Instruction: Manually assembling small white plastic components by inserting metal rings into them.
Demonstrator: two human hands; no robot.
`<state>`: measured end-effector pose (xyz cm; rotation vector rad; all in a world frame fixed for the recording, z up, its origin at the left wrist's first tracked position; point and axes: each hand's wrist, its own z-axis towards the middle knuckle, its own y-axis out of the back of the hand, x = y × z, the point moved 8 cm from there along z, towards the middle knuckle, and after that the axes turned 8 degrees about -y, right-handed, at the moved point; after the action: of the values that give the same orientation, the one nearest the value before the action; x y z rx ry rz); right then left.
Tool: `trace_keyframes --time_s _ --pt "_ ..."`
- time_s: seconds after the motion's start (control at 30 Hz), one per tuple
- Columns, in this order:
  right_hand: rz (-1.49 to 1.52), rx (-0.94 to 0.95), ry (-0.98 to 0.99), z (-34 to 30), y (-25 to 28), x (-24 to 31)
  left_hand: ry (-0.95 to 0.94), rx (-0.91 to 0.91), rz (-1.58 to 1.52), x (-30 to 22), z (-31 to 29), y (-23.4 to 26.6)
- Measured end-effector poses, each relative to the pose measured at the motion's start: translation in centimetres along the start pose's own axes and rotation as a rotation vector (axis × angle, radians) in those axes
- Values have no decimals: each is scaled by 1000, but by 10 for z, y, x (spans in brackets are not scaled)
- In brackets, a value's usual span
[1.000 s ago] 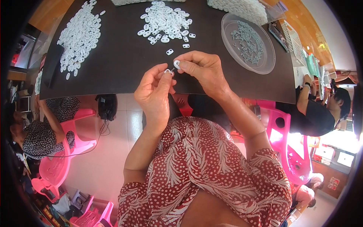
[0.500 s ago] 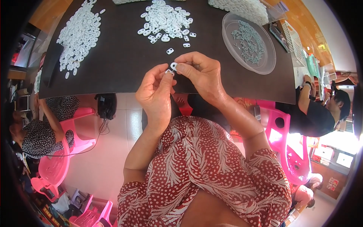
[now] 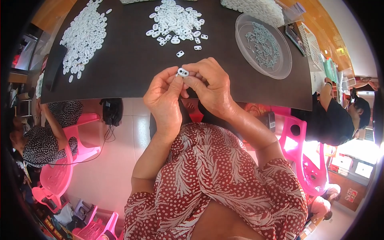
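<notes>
Gripping one white two-hole part [image 3: 183,72] from opposite sides, the left hand [image 3: 165,98] and the right hand [image 3: 210,86] meet over the dark bench [image 3: 132,76], close to its near edge. The left thumb and fingertips pinch the part at its left side; the right thumb and bent fingers bear on its right side. Both holes are visible from above. Whether the part is a single piece or a stacked pair cannot be told, because the fingers cover its underside.

Bench layout: one loose white part [image 3: 180,53] lies just beyond the hands. Behind it sits the central pile [image 3: 175,22] of white pieces. The left pile [image 3: 84,40] of white oval pieces extends along the left side, with a long dark object [image 3: 57,76] beside it. At right, a round clear tray [image 3: 285,60] contains slender grey-green pieces [image 3: 263,45]. A dark flat device [image 3: 295,39] lies between the tray and a white perforated basket [image 3: 310,46].
</notes>
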<state>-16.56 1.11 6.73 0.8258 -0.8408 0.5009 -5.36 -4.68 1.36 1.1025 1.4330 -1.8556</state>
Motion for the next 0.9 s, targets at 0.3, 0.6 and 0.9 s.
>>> trace_keyframes --time_s 0.3,0.6,0.9 --pt "-90 27 95 -2 -3 7 112 -68 -111 2 2 1" --pt "-167 -84 204 -7 4 15 131 -51 -84 -2 0 0" --pt "-85 -20 131 -6 4 9 69 105 -10 -1 4 2"
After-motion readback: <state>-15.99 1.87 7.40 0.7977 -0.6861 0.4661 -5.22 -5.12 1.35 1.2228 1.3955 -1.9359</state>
